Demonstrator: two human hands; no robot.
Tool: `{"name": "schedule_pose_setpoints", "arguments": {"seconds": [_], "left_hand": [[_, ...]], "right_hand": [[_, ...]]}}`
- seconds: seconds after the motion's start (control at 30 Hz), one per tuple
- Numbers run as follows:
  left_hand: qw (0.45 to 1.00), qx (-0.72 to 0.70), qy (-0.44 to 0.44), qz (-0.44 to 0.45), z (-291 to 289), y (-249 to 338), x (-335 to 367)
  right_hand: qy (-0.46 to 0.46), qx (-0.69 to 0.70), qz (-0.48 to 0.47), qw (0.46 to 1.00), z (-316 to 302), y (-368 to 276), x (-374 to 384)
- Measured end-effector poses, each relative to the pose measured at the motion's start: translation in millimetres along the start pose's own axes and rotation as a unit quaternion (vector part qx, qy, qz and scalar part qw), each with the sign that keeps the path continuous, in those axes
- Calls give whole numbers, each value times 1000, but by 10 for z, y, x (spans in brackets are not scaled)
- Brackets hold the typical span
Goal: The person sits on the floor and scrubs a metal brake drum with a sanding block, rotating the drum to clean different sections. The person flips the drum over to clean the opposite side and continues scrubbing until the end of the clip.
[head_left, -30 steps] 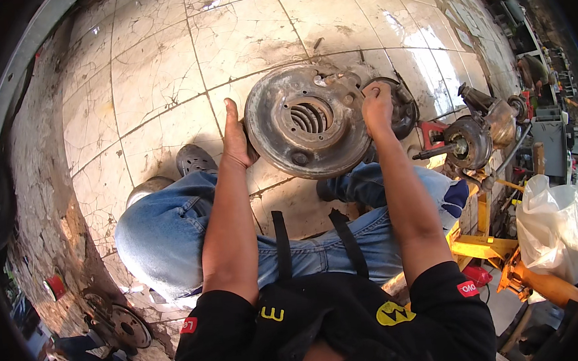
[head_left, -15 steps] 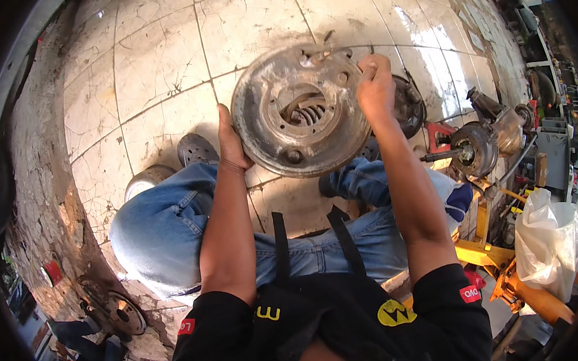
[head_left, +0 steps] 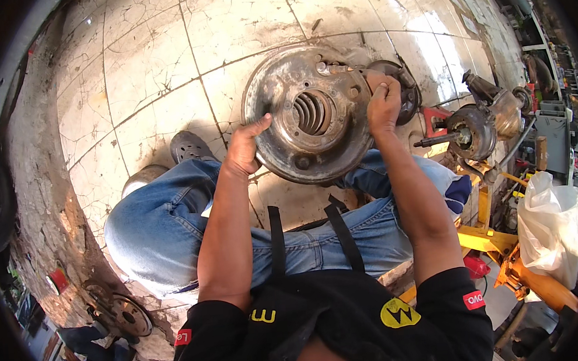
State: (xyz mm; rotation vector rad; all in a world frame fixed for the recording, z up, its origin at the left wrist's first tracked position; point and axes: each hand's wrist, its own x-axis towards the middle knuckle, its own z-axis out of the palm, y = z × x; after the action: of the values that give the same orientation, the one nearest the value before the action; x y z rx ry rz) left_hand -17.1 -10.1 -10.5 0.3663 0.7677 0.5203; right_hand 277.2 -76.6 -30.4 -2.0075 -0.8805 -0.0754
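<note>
Over the tiled floor (head_left: 150,76) | left hand (head_left: 247,146): gripping, thumb over the round metal plate (head_left: 305,142), other fingers hidden behind | plate: held up between both hands, coils (head_left: 307,113) showing through its hole | right hand (head_left: 384,108): fingers closed on its right edge | dark round part (head_left: 408,100): just beyond

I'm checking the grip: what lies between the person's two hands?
The metal disc lies between the left hand and the right hand, in the head view.

Round plate (head_left: 286,141) between hands (head_left: 242,147) (head_left: 384,106): worn metal, dull sheen | tiles (head_left: 146,70) beyond hands: cracked, partly glossy | jeans (head_left: 160,231) below hands: matt cloth | bag (head_left: 550,224) right of hands: thin plastic
</note>
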Motion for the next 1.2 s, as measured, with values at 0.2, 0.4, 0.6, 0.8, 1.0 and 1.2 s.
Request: {"name": "schedule_pose_setpoints", "arguments": {"seconds": [0.2,0.4,0.6,0.8,1.0,1.2], "left_hand": [[997,-5,59,48,-95,-91,81],[997,10,48,66,-254,-97,165],[997,7,55,54,-385,64,212],[996,-53,63,23,-633,233,240],[996,-21,91,11,-604,256,175],[994,9,102,39,-655,133,226]], "right_hand": [[-19,22,23,999,45,-182,-21],[-22,18,18,999,75,-241,72],[-16,28,25,999,185,-354,17],[-15,67,34,997,284,-569,-41],[-39,52,61,996,380,-541,-7],[-34,11,46,998,370,-643,66]]}}
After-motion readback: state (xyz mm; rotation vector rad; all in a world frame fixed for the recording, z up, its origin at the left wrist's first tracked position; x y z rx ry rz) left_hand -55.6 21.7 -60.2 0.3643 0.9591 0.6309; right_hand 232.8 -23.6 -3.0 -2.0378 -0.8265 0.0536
